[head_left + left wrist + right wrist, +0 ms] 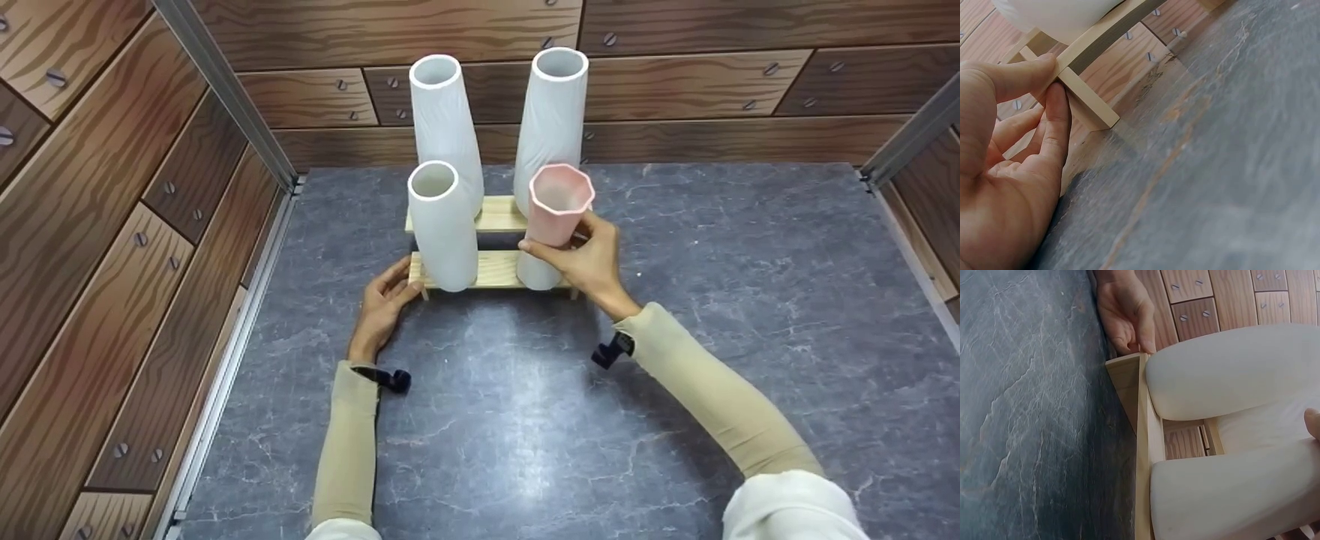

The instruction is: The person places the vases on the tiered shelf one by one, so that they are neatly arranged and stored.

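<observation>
My left hand (381, 307) pinches the left front corner of a two-tier wooden stand (497, 268) between thumb and fingers. In the left wrist view, the thumb lies at the corner above a stand leg (1092, 101). My right hand (589, 259) grips a pink cup (556, 217) with an eight-sided rim, its mouth facing up. Below it shows the base of a white vase (538, 274) on the front tier; the cup and fingers hide that vase's top. Another white vase (448, 240) stands upright at front left. The right thumb (1313, 422) shows at the right wrist view's edge.
Two taller white vases, one at back left (442, 112) and one at back right (553, 112), stand on the rear tier. The stand sits on a grey marbled tabletop (480, 420). Wood-patterned panels (675, 86) enclose the back and sides, with metal rails (232, 105) at the corners.
</observation>
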`<state>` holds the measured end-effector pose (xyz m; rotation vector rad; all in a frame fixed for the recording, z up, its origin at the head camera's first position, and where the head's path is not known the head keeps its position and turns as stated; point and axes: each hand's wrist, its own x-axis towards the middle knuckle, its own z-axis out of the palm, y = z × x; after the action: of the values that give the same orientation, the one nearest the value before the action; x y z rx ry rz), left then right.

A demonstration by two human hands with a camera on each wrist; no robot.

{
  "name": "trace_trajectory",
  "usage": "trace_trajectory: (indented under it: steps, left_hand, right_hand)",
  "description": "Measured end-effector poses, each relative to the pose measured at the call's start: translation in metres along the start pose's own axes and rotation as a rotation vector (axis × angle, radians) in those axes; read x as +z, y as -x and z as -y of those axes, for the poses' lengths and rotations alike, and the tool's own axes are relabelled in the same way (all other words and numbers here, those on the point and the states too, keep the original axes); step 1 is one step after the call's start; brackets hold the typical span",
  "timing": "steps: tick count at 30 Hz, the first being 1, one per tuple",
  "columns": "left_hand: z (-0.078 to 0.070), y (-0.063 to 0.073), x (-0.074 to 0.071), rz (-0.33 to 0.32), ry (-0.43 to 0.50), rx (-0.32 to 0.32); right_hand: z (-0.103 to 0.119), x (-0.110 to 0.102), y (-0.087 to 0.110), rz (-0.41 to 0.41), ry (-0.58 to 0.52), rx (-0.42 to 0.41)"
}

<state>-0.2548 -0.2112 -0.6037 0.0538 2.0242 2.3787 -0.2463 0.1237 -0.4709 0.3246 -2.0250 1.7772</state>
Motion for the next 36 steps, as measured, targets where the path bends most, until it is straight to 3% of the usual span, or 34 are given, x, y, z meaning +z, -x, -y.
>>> trace_trajectory:
  steps: [7,25,36]
  left_hand:
    - [0.001,0.001,0.002,-0.021,0.005,-0.009]
    - [0.002,0.002,0.002,-0.002,0.009,-0.009]
    - [0.001,0.001,0.001,-0.007,-0.004,0.011]
  right_hand:
    - [0.002,0.006,0.005,-0.027,0.008,-0.017]
    - [0.006,0.018,0.012,-0.117,0.068,-0.036]
    - [0.011,0.015,0.012,-0.080,0.106,-0.025]
